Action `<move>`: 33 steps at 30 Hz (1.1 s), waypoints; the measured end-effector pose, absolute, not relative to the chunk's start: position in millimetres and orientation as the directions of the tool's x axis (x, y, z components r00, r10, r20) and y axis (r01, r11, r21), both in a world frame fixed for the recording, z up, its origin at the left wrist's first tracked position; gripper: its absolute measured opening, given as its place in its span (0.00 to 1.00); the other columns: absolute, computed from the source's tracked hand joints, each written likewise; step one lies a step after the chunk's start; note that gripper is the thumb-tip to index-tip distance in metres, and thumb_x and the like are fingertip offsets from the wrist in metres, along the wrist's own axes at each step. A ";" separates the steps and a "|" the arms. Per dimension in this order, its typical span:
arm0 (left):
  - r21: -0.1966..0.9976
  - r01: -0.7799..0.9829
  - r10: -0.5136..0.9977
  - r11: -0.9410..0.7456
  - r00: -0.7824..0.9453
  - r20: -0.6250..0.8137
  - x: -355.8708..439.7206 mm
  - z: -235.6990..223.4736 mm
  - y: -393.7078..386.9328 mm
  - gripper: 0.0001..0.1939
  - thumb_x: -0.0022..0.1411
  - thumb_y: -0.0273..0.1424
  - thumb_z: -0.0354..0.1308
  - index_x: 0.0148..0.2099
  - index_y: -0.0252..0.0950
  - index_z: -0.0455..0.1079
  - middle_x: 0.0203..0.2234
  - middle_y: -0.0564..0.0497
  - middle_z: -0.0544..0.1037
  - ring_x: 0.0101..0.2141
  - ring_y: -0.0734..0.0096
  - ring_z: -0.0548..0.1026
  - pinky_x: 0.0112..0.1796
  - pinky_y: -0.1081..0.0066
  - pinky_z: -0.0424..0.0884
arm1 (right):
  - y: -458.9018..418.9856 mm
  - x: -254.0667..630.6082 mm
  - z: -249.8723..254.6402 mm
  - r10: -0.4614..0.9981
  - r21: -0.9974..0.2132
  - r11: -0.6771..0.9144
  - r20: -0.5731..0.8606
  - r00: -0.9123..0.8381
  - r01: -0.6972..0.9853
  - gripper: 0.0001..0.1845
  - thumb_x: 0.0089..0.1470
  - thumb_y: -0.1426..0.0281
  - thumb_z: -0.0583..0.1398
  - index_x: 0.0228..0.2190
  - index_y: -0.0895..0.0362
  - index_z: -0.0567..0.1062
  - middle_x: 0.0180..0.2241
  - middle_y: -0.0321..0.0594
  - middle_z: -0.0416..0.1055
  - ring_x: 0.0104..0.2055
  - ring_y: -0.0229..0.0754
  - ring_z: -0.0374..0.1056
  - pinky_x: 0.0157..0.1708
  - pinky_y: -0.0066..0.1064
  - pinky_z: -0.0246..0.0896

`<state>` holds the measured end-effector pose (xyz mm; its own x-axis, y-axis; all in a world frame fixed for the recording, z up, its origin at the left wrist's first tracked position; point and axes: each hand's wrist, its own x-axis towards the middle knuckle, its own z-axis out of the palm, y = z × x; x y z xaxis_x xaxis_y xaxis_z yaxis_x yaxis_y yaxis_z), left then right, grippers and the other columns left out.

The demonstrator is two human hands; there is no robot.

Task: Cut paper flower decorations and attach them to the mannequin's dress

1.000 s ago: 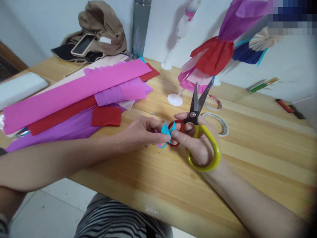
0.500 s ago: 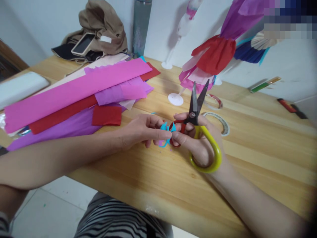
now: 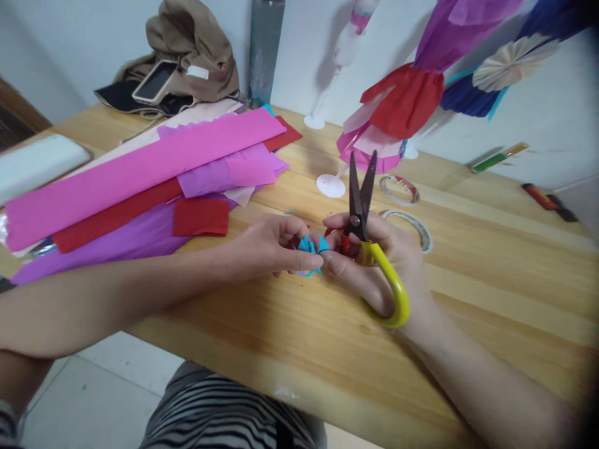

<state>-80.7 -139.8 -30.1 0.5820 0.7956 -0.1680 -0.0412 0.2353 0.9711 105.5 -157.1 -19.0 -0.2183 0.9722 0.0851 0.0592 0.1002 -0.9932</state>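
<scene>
My left hand [image 3: 271,246] and my right hand [image 3: 379,262] meet over the wooden table [image 3: 491,280]. Between their fingertips they pinch a small blue paper piece [image 3: 312,246]. The right hand also carries scissors [image 3: 362,218] with a red and a yellow handle loop hooked over its fingers. The dark blades point up and away from me, slightly apart. Both hands have their fingers closed.
Long pink, red and purple crepe paper sheets [image 3: 140,181] lie at the left. Two tape rolls [image 3: 412,221] and a white round stand [image 3: 330,186] sit behind the hands. A paper-dressed figure [image 3: 397,112], a phone [image 3: 154,81] on brown cloth and pens [image 3: 498,158] lie farther back.
The scissors have swung upright and leftward, their blades closing closer together. The hands stayed together on the blue paper piece, working it between the fingertips.
</scene>
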 end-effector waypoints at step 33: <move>0.983 0.008 0.845 0.183 0.509 -0.162 -78.5 -34.3 -144.0 0.12 0.52 0.36 0.66 0.29 0.32 0.72 0.21 0.55 0.73 0.21 0.81 0.67 0.21 0.80 0.63 | -153.8 101.4 -21.6 0.983 -0.999 -0.028 -0.036 -0.181 0.047 0.21 0.39 0.69 0.71 0.38 0.52 0.73 0.22 0.29 0.71 0.19 0.36 0.65 0.15 0.27 0.62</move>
